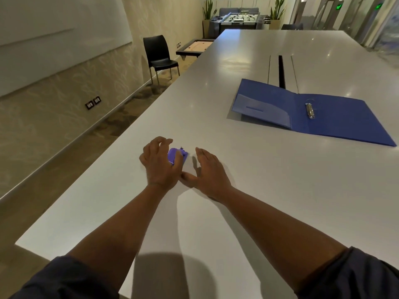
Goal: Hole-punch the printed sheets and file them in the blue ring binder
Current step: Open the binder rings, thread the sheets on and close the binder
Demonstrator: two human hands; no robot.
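**A:** Start from the left. What was the left hand (158, 164) doing?

**B:** It lay draped over a small purple hole punch (176, 156) on the white counter (269, 201), thumb across the top, fingers curled loosely over the far side. It looked like pressing or steadying more than a firm pinch. I couldn't tell whether the lever was down.

**A:** And the right hand (210, 171)?

**B:** Just right of the punch, spread flat, palm down on or just above the counter, its thumb reaching toward the left hand. It pinched nothing.

**A:** Where were the printed sheets?

**B:** I couldn't make them out. The patch between the hands was as pale as the counter, so a sheet could have been under the right palm, but no edge was clear.

**A:** That would be the first risk, then.

**B:** I'd say so. If paper sat in the punch, a skewed or shallow feed would put the holes off line. With only a loose hold, the punch could also skid on the glossy surface when pressed.

**A:** And the binder?

**B:** The blue ring binder (313, 113) lay open well beyond and to the right of the right hand, its rings (310, 110) apparently closed. They'd need opening, or the sheets would snag and tear at the holes.
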